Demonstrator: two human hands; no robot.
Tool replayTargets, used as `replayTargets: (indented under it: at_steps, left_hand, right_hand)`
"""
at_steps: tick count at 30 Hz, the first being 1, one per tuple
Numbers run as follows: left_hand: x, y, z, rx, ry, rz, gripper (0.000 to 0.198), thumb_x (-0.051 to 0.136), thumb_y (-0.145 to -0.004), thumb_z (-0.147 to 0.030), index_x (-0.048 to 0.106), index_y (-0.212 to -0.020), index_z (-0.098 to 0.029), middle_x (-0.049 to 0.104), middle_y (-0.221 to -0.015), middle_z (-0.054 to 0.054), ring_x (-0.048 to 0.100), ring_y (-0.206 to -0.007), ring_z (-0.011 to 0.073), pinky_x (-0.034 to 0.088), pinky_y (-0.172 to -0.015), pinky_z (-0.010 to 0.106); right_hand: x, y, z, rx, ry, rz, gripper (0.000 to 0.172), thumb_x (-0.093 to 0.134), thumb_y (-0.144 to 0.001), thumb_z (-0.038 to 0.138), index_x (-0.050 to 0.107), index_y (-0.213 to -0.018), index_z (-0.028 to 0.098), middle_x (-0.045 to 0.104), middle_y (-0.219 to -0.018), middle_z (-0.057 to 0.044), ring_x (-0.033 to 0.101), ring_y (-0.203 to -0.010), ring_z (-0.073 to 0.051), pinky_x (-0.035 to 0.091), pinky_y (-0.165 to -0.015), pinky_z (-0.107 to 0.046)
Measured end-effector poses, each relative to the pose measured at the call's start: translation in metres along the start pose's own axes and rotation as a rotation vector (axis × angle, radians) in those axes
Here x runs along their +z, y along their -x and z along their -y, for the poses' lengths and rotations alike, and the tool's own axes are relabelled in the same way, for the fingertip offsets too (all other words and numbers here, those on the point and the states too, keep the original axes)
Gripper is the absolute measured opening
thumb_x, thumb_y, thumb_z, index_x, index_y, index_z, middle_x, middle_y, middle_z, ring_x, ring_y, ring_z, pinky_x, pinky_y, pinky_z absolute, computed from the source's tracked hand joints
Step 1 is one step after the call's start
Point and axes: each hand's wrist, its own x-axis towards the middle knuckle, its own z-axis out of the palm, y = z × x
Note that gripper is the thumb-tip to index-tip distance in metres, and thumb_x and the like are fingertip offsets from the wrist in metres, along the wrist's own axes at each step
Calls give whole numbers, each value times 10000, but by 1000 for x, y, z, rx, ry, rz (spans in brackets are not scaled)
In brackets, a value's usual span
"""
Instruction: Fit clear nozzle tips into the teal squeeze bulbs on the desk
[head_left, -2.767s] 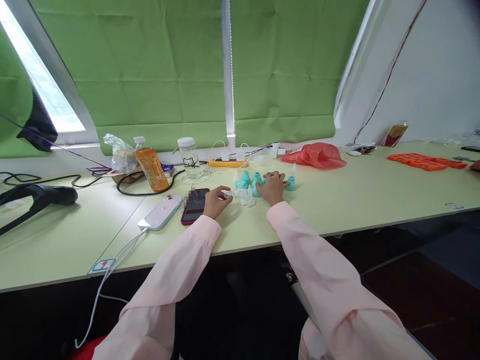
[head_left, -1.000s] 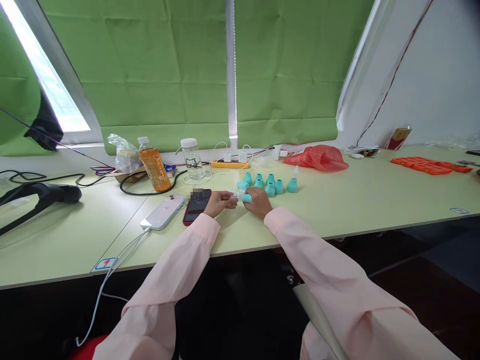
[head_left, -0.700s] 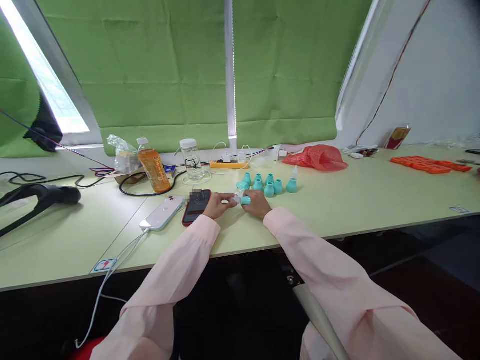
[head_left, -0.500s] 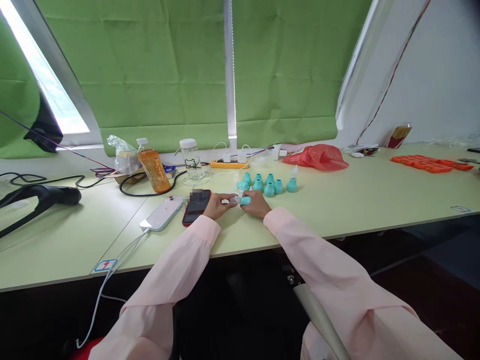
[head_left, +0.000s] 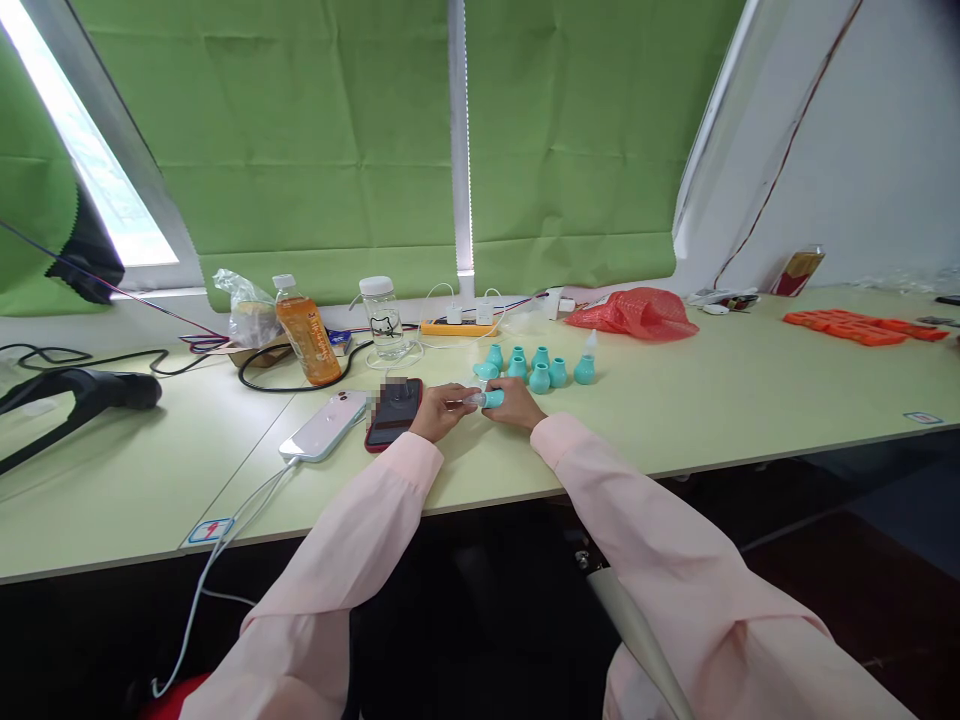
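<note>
Close to the table's front, my left hand pinches a clear plastic nozzle that lies sideways. My right hand is closed around a teal squeeze bulb, its mouth end meeting the nozzle between my hands. Whether the nozzle sits inside the bulb I cannot tell. Just beyond my hands stand several teal bulbs, and one lies tipped at their left. To their right, another bulb stands upright with a clear nozzle on top.
A dark phone in a red case and a white phone lie left of my hands. Behind them are an orange drink bottle, a clear jar and a yellow power strip. A red plastic bag rests at the back.
My hands have shifted very slightly to the right. The bulb and nozzle now lie more nearly in one line, with the left fingers closer around the nozzle.
</note>
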Motion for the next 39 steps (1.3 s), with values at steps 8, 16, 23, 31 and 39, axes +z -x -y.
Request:
replayTargets:
  at_steps: [8,16,23,31,39]
  left_hand:
    - [-2,-1,-3,100,-133,-9,196,596,-652,-219,678,-825,-177,626,-763,59,570,-689,159,450,-637,270]
    - [2,-1,-5,127,-200,-39,223,568,-663,-197,657,-865,-165,629,-792,58,572,-714,148,476,-654,265]
    - [-11,-6,-11,31,-471,-261,431,419,-693,-124,494,-1110,-201,579,-946,27,534,-799,115,479,-669,227]
    - [-11,-2,-2,-121,-824,-179,254,502,-683,-258,636,-877,-165,579,-810,102,437,-893,273,400,-707,352]
    - [6,-6,4,-177,-1054,-24,371,463,-732,-393,549,-1015,-168,496,-1016,161,339,-1009,356,275,-762,479]
  right_hand:
    - [0,0,1,-18,-19,7,66,523,-506,213,516,-549,163,467,-509,33,407,-515,-99,329,-511,-200]
    - [1,0,1,-27,33,-66,85,540,-539,247,527,-577,173,521,-536,14,455,-529,-121,342,-540,-222]
    - [3,-2,-1,57,133,-258,160,503,-597,311,508,-640,157,550,-666,-60,496,-654,-180,346,-580,-264]
    - [3,-1,-3,145,169,-265,148,497,-601,310,517,-565,168,524,-521,-23,449,-516,-149,336,-538,-267]
    - [1,-4,-2,219,195,-277,159,488,-620,307,557,-644,165,573,-609,-32,481,-581,-152,348,-559,-256]
